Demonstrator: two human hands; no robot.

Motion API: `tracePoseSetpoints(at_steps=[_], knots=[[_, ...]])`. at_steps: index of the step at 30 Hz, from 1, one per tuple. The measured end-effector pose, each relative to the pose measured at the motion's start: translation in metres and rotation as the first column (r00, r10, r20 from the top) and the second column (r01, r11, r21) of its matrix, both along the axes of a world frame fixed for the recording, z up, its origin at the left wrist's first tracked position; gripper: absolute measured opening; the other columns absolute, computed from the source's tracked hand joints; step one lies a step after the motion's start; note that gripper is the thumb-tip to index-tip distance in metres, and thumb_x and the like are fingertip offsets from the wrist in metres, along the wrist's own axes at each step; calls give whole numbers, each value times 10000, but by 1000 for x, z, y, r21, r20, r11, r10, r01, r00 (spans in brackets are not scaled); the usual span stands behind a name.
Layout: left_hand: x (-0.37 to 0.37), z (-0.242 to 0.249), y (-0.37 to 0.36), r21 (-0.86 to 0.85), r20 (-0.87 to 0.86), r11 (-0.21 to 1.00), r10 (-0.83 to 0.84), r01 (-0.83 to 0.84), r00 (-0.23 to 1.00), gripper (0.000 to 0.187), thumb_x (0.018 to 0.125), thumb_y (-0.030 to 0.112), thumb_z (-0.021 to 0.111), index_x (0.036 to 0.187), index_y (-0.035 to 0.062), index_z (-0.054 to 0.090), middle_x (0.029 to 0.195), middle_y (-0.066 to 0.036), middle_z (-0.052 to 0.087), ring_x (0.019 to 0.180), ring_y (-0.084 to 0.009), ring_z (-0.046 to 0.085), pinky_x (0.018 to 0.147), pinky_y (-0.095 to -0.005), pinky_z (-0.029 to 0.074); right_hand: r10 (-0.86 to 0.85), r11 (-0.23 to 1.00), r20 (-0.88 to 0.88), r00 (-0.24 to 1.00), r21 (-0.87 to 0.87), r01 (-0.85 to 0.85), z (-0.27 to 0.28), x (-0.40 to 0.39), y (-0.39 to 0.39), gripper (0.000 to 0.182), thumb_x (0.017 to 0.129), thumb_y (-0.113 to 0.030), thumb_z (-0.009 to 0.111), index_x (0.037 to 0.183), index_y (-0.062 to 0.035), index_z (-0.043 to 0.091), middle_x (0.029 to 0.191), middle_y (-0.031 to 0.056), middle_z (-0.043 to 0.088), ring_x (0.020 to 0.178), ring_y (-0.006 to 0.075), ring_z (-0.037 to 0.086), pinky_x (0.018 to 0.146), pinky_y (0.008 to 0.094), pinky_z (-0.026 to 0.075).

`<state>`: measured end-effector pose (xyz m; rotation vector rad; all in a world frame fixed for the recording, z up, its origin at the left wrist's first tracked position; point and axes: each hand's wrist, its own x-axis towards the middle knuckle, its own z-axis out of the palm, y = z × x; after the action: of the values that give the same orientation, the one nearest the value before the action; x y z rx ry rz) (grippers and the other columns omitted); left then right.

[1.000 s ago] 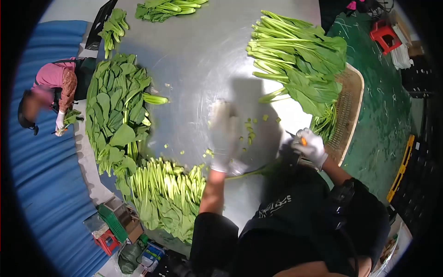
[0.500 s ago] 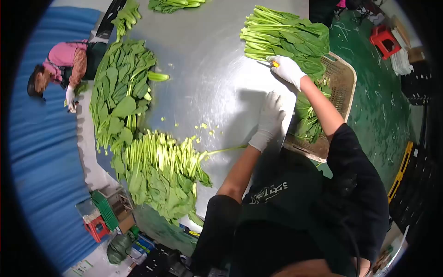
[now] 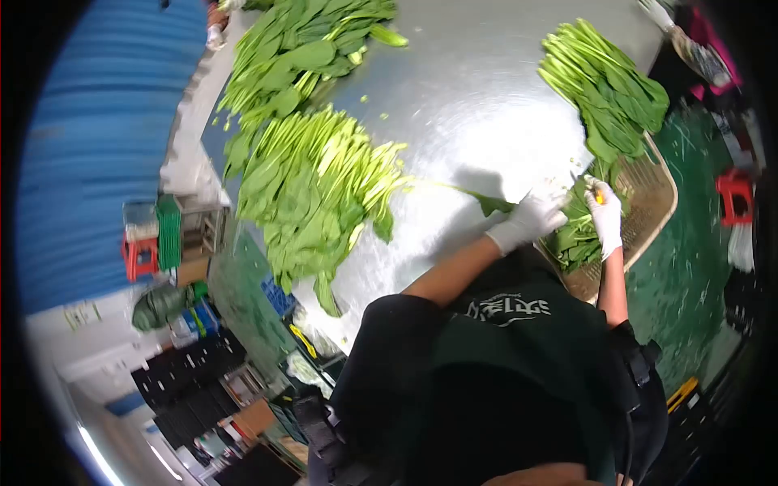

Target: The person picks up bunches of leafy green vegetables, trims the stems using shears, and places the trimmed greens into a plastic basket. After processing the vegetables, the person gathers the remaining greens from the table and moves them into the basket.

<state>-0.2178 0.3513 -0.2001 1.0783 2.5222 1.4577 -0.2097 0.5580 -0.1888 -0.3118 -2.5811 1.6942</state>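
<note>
My left hand (image 3: 535, 215), in a white glove, is at the table's edge with fingers partly spread and nothing visible in them. A leafy stalk (image 3: 490, 202) lies beside it. To its right my right hand (image 3: 604, 212), also gloved, is closed around a small knife with a yellow-orange handle (image 3: 600, 197), over the basket. Beneath both hands, loose greens (image 3: 577, 239) fill part of a tan plastic basket (image 3: 666, 190). A neat bunch of greens (image 3: 608, 89) lies at the table's right edge. A large pile of greens (image 3: 312, 178) covers the left side.
The metal table (image 3: 462, 81) has small stem bits on it. More greens (image 3: 304, 53) lie at its far left. Other people's gloved hands show at the top left (image 3: 215, 36) and top right (image 3: 656, 14). A red stool (image 3: 734, 197) stands on the green floor at right.
The view has turned and shifted. My right hand has moved from the bunch of greens to above the basket, with the knife. My left hand is now closer to the basket.
</note>
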Motion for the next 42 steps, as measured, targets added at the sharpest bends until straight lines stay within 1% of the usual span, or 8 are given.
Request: tracePoseSetpoints(at_steps=[5,6,8,9,14,28,34,42], knots=[[19,67,-75,-56,-63,983,171,-175,983,301,741,292,609,969,117,696,1151,-187,583,1159,-349,479,996,-415,358,53,993,-57,997,109,-47,10,-19,-24,309,818,45,598,1127,34,573,1045,109,636,932,140,597,843,248,462],[10,118,-107,-610,343,791,317,-47,884,281,756,294,584,892,69,684,1121,-210,587,1130,-339,505,945,-399,404,101,993,-73,992,73,-95,10,-23,-32,309,819,38,600,1127,31,575,1047,108,636,922,144,599,840,253,465],[16,97,-189,-303,-499,690,473,-658,726,317,715,122,602,1008,1,611,1117,-260,561,1100,-343,524,938,-404,408,204,959,-86,975,218,-182,29,-17,-61,298,797,-8,632,1091,13,592,978,138,655,858,184,629,788,285,485],[22,62,-239,-132,-217,660,709,-739,671,488,720,89,619,1188,-6,521,1234,-287,484,1219,-370,432,1040,-428,317,243,943,-45,969,244,-225,34,-10,-78,288,791,-33,641,1073,1,600,946,151,656,849,216,637,772,300,491],[61,127,-355,-843,-491,-165,625,-512,607,1203,512,434,850,1429,18,191,1473,-258,168,1367,-424,153,1111,-498,143,491,819,9,871,334,-466,51,23,-152,274,759,-98,659,1024,-39,626,936,175,642,851,322,630,761,354,501],[-18,163,-470,-806,-507,-232,745,-545,433,1381,424,530,866,1470,134,56,1505,-221,83,1383,-413,85,1078,-581,149,479,795,71,875,387,-467,70,63,-208,280,754,-128,652,1026,-67,630,941,152,618,848,338,612,762,382,494],[-40,128,-504,-921,-144,-7,936,-390,322,1404,371,485,903,1463,138,91,1359,-196,361,1204,-358,430,881,-380,475,261,870,128,957,398,-291,52,86,-188,270,753,-118,660,1013,-49,636,929,157,634,819,327,630,743,366,504],[-25,131,-469,-465,-470,203,769,-862,434,380,666,74,647,1046,89,627,962,-141,642,841,-320,632,734,-399,501,380,839,138,914,364,-404,43,73,-219,274,778,-163,649,1032,-60,636,951,150,638,845,320,629,767,361,499]])
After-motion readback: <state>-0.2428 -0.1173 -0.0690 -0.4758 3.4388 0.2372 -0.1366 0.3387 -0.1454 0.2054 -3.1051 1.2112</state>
